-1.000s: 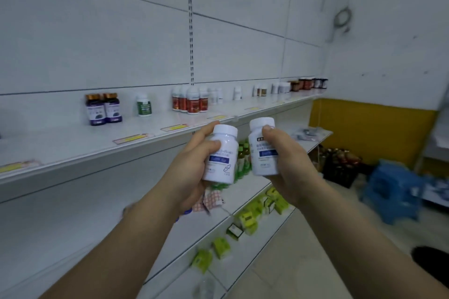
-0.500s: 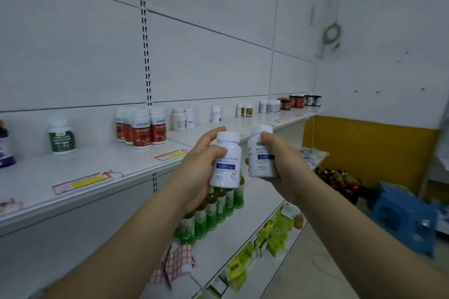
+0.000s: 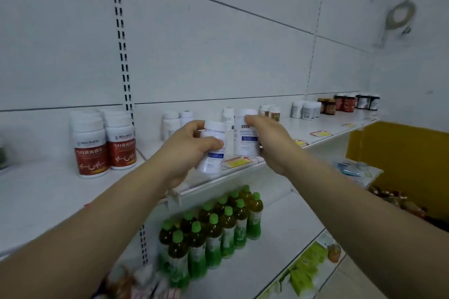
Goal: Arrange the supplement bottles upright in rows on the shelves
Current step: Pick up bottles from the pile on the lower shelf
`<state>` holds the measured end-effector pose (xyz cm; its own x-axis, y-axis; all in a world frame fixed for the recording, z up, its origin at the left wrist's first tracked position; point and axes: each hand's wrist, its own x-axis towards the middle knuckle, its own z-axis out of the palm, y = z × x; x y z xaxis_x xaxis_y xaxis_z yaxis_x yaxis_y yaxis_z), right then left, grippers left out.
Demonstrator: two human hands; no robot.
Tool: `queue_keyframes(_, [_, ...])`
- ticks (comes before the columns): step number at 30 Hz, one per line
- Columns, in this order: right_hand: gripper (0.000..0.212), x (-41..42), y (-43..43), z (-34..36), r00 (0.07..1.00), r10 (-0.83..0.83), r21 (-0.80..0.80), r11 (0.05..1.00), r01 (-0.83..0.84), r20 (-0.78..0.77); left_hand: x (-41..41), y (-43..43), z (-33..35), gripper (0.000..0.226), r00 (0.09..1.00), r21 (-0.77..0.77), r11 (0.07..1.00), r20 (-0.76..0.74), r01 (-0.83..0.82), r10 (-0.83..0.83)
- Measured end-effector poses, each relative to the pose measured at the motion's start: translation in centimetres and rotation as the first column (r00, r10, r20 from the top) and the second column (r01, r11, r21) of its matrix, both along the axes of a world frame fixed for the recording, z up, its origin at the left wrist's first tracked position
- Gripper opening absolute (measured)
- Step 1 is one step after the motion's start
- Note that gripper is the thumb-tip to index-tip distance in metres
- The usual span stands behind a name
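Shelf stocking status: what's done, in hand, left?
Done: red-label bottles and white jars stand upright on the top shelf. In hand: the left hand grips a white bottle, the right hand a second white bottle, both at the shelf's front edge; whether either is set down is unclear. Left: stand these two in a row.

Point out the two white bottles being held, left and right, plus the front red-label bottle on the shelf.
left white bottle (image 3: 215, 155): head view, on its blue label band.
right white bottle (image 3: 249, 139): head view, on its blue label band.
front red-label bottle (image 3: 90, 160): head view, on its red label.
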<state>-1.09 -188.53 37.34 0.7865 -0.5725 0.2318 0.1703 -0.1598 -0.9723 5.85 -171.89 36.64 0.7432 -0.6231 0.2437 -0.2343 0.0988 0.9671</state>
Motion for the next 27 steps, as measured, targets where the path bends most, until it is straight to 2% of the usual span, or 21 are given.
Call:
queue_keyframes(3, [0.01, 4.6, -2.8, 0.0, 0.993, 0.114, -0.131, 0.984, -0.116, -0.03, 2.1, -1.2, 0.4, 0.04, 0.984, 0.134, 0.98, 0.123, -0.147, 0.131])
queue_keyframes(6, [0.013, 8.8, -5.2, -0.7, 0.965, 0.239, -0.235, 0.937, -0.258, -0.104, 3.9, -2.6, 0.3, 0.048, 0.947, 0.214, 0.927, 0.158, -0.308, 0.278])
queue_keyframes(10, [0.024, 13.3, -6.8, -2.1, 0.901, 0.348, -0.338, 0.841, -0.423, -0.26, 5.7, -4.2, -1.0, 0.053, 0.859, 0.227, 0.829, 0.177, -0.511, 0.481])
queue_keyframes(12, [0.031, 15.0, -7.3, -2.4, 0.888, 0.375, -0.369, 0.811, -0.453, -0.267, 6.6, -4.9, -1.5, 0.061, 0.804, 0.243, 0.768, 0.232, -0.593, 0.548])
queue_keyframes(16, [0.049, 18.1, -7.9, -2.3, 0.865, 0.437, -0.441, 0.744, -0.502, -0.248, 8.6, -5.9, -1.7, 0.062, 0.734, 0.285, 0.68, 0.345, -0.676, 0.585])
queue_keyframes(19, [0.049, 20.0, -8.0, -1.8, 0.868, 0.424, -0.53, 0.689, -0.494, -0.257, 10.6, -6.3, -1.8, 0.063, 0.727, 0.326, 0.653, 0.389, -0.683, 0.566])
queue_keyframes(27, [0.045, 22.1, -8.4, -1.8, 0.849, 0.451, -0.603, 0.607, -0.518, -0.276, 14.1, -6.7, -2.4, 0.065, 0.695, 0.362, 0.597, 0.443, -0.716, 0.566])
